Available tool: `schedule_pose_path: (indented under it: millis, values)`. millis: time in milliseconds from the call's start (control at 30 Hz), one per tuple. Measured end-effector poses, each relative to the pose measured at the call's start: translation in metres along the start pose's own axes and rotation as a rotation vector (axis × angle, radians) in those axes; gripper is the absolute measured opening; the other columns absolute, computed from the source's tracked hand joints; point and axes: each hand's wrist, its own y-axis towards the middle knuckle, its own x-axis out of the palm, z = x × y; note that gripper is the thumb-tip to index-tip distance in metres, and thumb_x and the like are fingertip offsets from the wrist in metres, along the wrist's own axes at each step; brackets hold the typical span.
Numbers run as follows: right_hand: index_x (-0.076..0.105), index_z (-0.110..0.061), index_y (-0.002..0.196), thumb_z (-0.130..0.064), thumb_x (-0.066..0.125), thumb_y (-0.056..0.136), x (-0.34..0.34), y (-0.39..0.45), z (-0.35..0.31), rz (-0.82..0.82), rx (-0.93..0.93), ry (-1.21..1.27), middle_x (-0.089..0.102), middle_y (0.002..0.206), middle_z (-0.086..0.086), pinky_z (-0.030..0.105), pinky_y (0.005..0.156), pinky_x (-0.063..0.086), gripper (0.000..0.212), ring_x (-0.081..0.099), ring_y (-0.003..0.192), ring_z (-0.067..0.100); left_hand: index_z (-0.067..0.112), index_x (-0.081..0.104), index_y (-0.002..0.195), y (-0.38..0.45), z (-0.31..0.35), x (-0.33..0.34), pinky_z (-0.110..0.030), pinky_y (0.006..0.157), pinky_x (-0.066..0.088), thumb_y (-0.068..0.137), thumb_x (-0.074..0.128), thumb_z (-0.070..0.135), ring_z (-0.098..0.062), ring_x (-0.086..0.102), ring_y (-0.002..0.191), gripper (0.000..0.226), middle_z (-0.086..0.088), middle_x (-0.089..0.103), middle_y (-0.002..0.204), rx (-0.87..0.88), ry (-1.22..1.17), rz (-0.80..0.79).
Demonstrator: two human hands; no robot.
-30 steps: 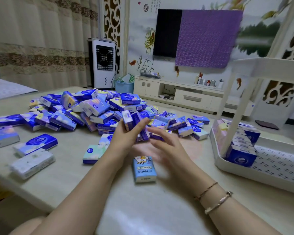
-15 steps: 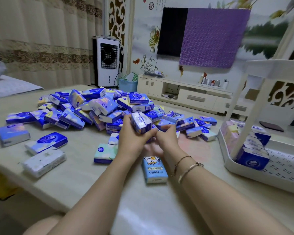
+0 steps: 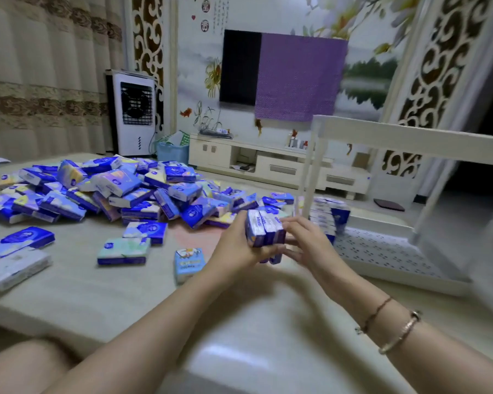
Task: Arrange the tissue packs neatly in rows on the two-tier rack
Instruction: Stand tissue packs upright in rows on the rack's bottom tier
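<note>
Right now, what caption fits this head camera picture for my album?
Both hands, left hand and right hand, hold a bunch of tissue packs between the pile and the white rack.

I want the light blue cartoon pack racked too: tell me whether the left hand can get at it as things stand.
Probably not yet. The pack lies uncovered on the table just beside the left hand, but that hand grips a bundle of packs.

A beige curtain [image 3: 49,81] with brown bands covers the left wall. Beside it a white air cooler [image 3: 134,112] stands on the floor. On the painted back wall hangs a black TV [image 3: 239,66], half covered by a purple cloth [image 3: 299,78]. Under it stands a low cream cabinet [image 3: 268,163], and a blue basket [image 3: 172,152] is near its left end.
</note>
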Motion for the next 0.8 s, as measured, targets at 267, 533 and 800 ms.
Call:
schedule_pose_path:
  millis: [267, 533, 800]
  values:
    - [0.056, -0.015, 0.106, -0.04, 0.057, 0.091, -0.04, -0.031, 0.022, 0.007, 0.113, -0.275, 0.064, 0.109, 0.001, 0.029, 0.089, 0.05, 0.029, 0.061, 0.097, 0.009, 0.028, 0.052, 0.12, -0.019, -0.01, 0.042, -0.03, 0.092, 0.051, 0.054, 0.088, 0.035, -0.001, 0.062, 0.103, 0.076, 0.013, 0.065, 0.113, -0.048, 0.096, -0.208]
    - [0.044, -0.009, 0.109, -0.044, 0.076, 0.071, -0.02, -0.021, 0.023, 0.169, 0.063, -0.627, 0.056, 0.11, 0.006, 0.028, 0.071, 0.047, 0.06, 0.059, 0.1, 0.017, 0.04, 0.026, 0.122, -0.02, 0.004, 0.035, -0.042, 0.108, 0.037, 0.045, 0.072, 0.054, -0.016, 0.049, 0.12, 0.09, 0.004, 0.047, 0.128, -0.151, 0.354, -0.503]
    - [0.043, -0.015, 0.108, -0.02, 0.071, 0.076, -0.045, -0.025, 0.027, 0.154, 0.061, -0.505, 0.063, 0.103, 0.001, 0.035, 0.085, 0.049, 0.043, 0.061, 0.098, 0.018, 0.014, 0.05, 0.126, -0.025, 0.008, 0.028, -0.026, 0.093, 0.049, 0.075, 0.076, 0.004, -0.006, 0.061, 0.103, 0.058, -0.006, 0.065, 0.117, -0.061, 0.077, -0.607]
